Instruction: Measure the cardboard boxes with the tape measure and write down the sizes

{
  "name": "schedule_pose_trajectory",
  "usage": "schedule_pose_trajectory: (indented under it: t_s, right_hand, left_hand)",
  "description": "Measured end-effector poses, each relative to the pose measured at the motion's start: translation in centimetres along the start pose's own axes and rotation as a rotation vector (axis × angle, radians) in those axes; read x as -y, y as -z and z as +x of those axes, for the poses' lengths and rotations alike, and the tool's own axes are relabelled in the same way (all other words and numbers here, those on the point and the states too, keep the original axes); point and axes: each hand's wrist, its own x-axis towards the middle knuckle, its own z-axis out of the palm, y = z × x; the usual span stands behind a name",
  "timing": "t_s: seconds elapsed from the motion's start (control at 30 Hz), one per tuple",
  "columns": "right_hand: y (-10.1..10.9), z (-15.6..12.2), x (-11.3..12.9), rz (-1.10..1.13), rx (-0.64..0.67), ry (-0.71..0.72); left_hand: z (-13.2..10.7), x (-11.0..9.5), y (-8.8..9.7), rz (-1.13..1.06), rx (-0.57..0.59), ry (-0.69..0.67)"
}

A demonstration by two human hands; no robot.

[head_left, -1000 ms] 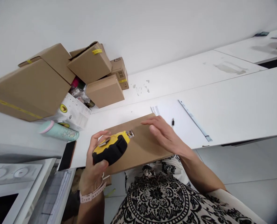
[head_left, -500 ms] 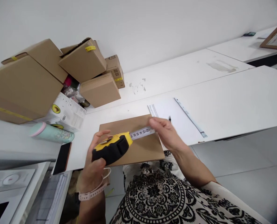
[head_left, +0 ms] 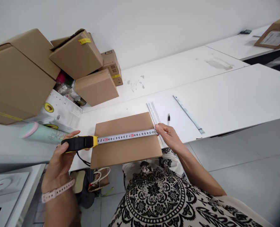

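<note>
My left hand (head_left: 63, 157) is closed around the black and yellow case of a tape measure (head_left: 79, 143), left of a flat brown cardboard box (head_left: 128, 151). The white blade runs out to the right across the box's top. At the box's right edge, my right hand (head_left: 167, 134) pinches the end of the blade between thumb and fingers. A black strap hangs from the case. Just beyond my right hand, a pen (head_left: 168, 117) lies on white paper (head_left: 163, 104) with a printed strip along its left side.
Several cardboard boxes (head_left: 76, 53) are stacked at the back left, by a white carton with avocado pictures (head_left: 61, 112) and a mint bottle (head_left: 42, 133). A pale blue strip (head_left: 188, 114) lies on the white table (head_left: 236, 101). Paper bags (head_left: 103, 179) stand below the table edge.
My left hand has moved left with the case, drawing out more blade. The blade now lies across the box, and my right hand is at the box's right edge.
</note>
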Motion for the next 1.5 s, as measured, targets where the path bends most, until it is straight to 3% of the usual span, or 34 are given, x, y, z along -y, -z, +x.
schedule_pose_trajectory:
  t_s: [0.13, 0.27, 0.37, 0.47, 0.7, 0.9, 1.1, 1.5]
  right_hand:
    - [0.2, 0.6, -0.4, -0.066, 0.007, -0.026]
    - [0.3, 1.1, -0.7, -0.083, -0.089, 0.175]
    - [0.2, 1.7, -1.2, -0.094, 0.046, 0.339]
    - [0.2, 2.6, -2.1, -0.065, 0.152, 0.402]
    - [0.0, 3.1, -2.6, -0.110, 0.143, 0.413]
    - [-0.1, 3.0, -2.6, -0.134, 0.133, 0.416]
    - [-0.2, 2.8, -2.6, -0.153, 0.117, 0.410]
    - [-0.4, 2.7, -2.3, -0.161, 0.113, 0.404]
  left_hand:
    - [0.2, 0.6, 0.1, -0.032, 0.034, 0.059]
    - [0.2, 0.9, 0.4, -0.062, 0.034, 0.074]
    - [0.1, 0.9, 0.7, -0.030, 0.064, 0.081]
    - [-0.3, 0.9, 1.0, -0.008, 0.095, 0.098]
    - [-0.4, 0.8, 3.4, 0.047, 0.137, 0.079]
    - [1.6, 0.7, 5.7, 0.038, 0.122, 0.080]
    - [3.8, 0.9, 5.6, 0.052, 0.165, 0.115]
    - [3.9, 1.2, 5.7, 0.060, 0.148, 0.131]
